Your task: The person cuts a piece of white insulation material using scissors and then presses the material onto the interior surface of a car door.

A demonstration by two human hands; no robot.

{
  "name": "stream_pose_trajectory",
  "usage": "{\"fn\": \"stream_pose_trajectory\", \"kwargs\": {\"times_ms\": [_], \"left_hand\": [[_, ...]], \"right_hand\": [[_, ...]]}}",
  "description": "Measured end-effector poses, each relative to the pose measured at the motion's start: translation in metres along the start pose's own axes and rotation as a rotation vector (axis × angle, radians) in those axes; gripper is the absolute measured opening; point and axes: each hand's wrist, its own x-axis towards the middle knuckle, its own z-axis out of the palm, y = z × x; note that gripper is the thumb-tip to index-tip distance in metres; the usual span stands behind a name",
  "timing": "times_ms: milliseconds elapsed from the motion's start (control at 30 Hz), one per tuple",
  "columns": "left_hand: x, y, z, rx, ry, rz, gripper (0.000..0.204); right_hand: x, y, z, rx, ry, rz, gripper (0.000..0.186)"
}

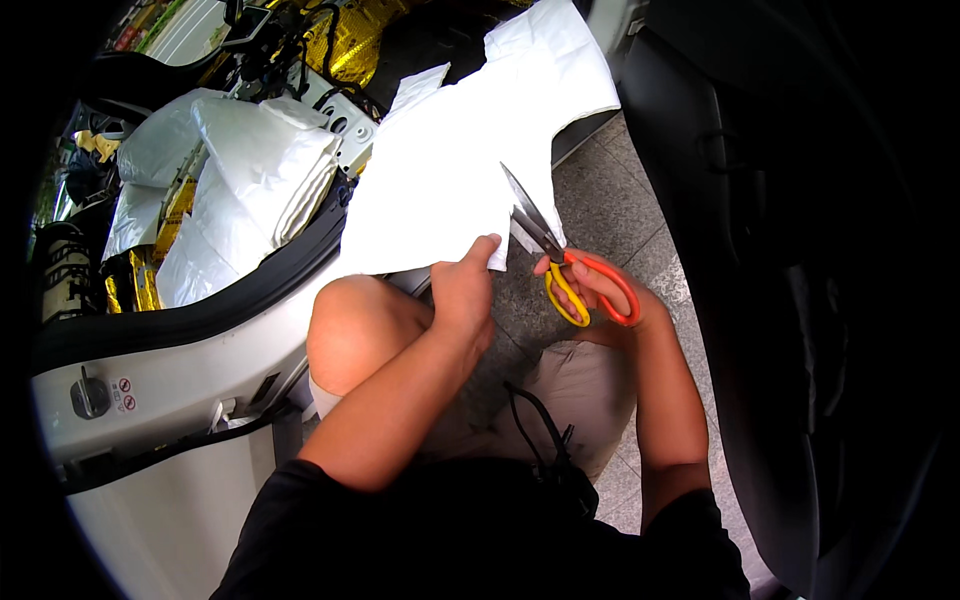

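A large white sheet [450,150] with cut, stepped edges spreads from my left knee across a car's door sill. My left hand [464,290] pinches its near edge between thumb and fingers. In my right hand [610,285] is a pair of scissors [537,220] with one yellow and one red handle loop, my fingers through the loops. The blades are spread and point up and away, with the white sheet between them at a cut near its right side. Glare washes out the sheet's surface, so its texture is hard to make out.
To the left, folded white sheets [255,170] lie inside the stripped car, near gold foil lining [345,45] and loose wiring. The white door sill [200,345] runs past my left knee. A dark door panel [760,300] stands at right above grey floor tiles [610,200].
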Motion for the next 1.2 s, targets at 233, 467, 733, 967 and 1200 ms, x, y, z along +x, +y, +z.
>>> {"fn": "stream_pose_trajectory", "kwargs": {"times_ms": [233,467,733,967,1200], "left_hand": [[-0.001,0.009,-0.011,0.017,-0.063,-0.002,0.026],[-0.009,0.024,-0.036,0.019,-0.045,-0.016,0.025],[-0.016,0.023,-0.051,-0.161,0.03,-0.048,0.024],[-0.016,0.026,-0.078,-0.314,0.082,-0.047,0.016],[-0.023,0.027,-0.09,-0.219,0.124,0.061,0.016]], "right_hand": [[0.009,-0.053,-0.013,-0.298,-0.097,0.191,0.061],[0.028,-0.071,0.01,-0.448,-0.105,0.261,0.051],[0.045,-0.067,0.023,-0.515,-0.176,0.295,0.041],[0.071,-0.055,0.028,-0.464,-0.278,0.298,0.038],[0.088,-0.029,0.047,-0.344,-0.374,0.227,0.033]]}}
